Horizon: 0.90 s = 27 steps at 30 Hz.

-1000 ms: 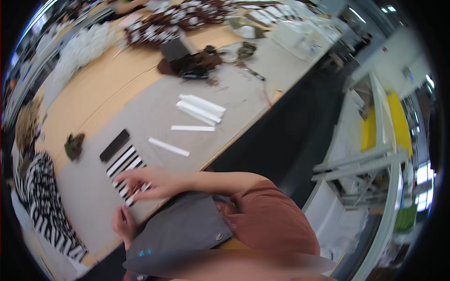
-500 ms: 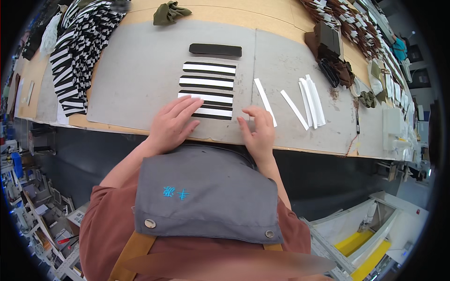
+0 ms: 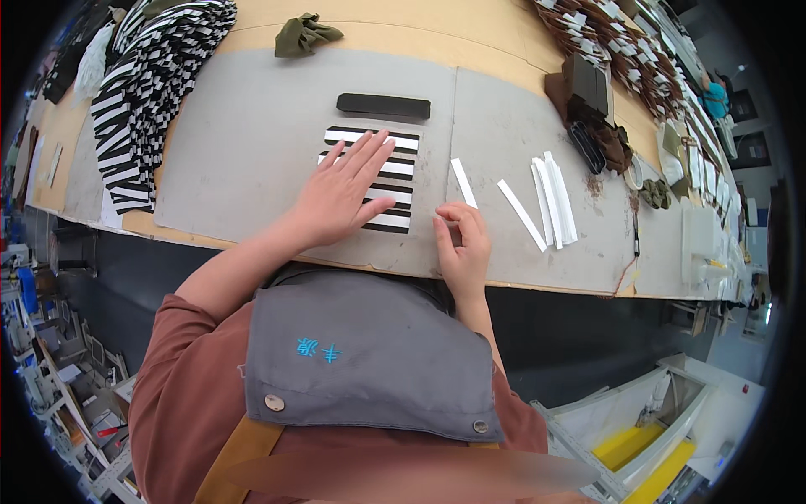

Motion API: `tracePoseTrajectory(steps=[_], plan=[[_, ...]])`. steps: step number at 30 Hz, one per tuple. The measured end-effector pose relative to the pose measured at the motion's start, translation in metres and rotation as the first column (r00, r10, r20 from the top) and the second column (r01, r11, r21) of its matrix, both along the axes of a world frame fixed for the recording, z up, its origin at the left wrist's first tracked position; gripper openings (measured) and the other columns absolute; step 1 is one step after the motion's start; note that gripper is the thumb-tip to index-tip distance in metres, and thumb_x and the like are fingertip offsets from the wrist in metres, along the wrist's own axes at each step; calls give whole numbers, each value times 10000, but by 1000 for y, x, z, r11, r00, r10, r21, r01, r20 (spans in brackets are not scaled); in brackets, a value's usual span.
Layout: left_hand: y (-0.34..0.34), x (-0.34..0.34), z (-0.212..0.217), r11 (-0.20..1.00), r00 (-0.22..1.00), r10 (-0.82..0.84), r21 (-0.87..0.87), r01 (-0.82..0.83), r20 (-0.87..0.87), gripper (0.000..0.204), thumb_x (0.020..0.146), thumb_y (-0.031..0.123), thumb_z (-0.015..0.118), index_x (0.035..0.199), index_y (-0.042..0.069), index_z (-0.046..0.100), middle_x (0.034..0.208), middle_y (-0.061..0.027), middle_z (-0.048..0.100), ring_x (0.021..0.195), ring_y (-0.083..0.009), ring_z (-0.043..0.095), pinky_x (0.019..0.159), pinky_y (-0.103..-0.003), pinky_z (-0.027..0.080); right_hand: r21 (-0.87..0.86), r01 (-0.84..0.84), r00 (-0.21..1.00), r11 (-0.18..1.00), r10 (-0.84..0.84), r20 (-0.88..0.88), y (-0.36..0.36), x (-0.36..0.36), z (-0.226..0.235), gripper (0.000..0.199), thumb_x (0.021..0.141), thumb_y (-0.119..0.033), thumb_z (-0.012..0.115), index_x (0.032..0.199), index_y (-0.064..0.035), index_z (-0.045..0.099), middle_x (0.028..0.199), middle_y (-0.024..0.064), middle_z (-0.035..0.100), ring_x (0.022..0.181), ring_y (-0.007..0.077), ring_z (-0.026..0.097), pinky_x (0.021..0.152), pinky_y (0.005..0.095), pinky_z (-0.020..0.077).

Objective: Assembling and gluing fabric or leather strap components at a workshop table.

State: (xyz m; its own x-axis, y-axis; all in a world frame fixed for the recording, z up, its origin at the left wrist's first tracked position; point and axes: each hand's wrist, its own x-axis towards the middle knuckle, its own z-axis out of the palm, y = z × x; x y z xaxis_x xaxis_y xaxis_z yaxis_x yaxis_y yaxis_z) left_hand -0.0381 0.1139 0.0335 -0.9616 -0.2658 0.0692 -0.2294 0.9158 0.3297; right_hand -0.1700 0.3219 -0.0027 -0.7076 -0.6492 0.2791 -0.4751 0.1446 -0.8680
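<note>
Several black strips with white bands down their middles (image 3: 398,170) lie in a row before me, one above another. My left hand (image 3: 346,186) rests flat across their left part, fingers stretched out, hiding some of them. Beyond them lies a plain black stack of strips (image 3: 384,107). To their right, my right hand (image 3: 464,241) hovers or rests at the mat with loosely curled fingers, the thumb apart from them and nothing visible between. It covers the near end of a single white strip (image 3: 463,181).
Another white strip (image 3: 522,217) and a bundle of white strips (image 3: 554,202) lie at right. A heap of black-and-white pieces (image 3: 134,126) fills the far left. Olive cloth (image 3: 306,36) lies at the back. Brown pieces (image 3: 579,92) and a thin pen-like tool (image 3: 636,233) are at right.
My left hand has moved away from me and to the right, over the banded strips, its fingers now flatter. My right hand has stayed nearly in place beside the white strip.
</note>
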Motion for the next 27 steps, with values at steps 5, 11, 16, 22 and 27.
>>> tracePoseTrajectory(steps=[5,11,16,22,27], plan=[[-13,-16,-14,999,987,38,-37,-33,159,756,1026,459,532,1606,43,281,1686,-158,253,1566,-311,224,1258,-513,194,-8,-37,999,999,36,-25,2,-1,1,113,921,-47,706,1031,-21,694,1067,138,679,948,267,673,793,336,544],[-24,-23,-21,991,994,65,122,-55,-83,680,997,382,597,1557,71,371,1606,-161,390,1498,-346,351,1221,-501,280,-39,-31,999,999,32,23,12,4,8,75,946,-47,680,1011,-15,696,1059,122,679,890,221,654,736,311,534],[-46,-35,-8,983,980,185,-13,-184,73,403,932,214,701,1297,101,572,1274,-99,588,1251,-289,553,1079,-448,414,-84,-70,995,994,76,70,5,4,11,64,952,-53,672,991,-4,687,1050,112,679,879,196,636,727,296,515],[-58,-48,-2,994,980,101,-61,-92,171,297,908,229,728,1160,116,617,1178,-93,602,1197,-288,569,1023,-432,436,-73,-67,995,995,72,73,8,2,9,55,952,-52,665,960,0,679,1008,114,686,895,211,639,777,307,509],[-53,-50,-6,998,988,69,-4,-69,135,240,905,200,701,1115,111,629,1107,-104,645,1149,-294,604,1009,-438,442,-83,-90,996,992,90,2,15,0,5,72,973,-68,651,974,-1,677,952,73,662,850,155,592,748,275,472]])
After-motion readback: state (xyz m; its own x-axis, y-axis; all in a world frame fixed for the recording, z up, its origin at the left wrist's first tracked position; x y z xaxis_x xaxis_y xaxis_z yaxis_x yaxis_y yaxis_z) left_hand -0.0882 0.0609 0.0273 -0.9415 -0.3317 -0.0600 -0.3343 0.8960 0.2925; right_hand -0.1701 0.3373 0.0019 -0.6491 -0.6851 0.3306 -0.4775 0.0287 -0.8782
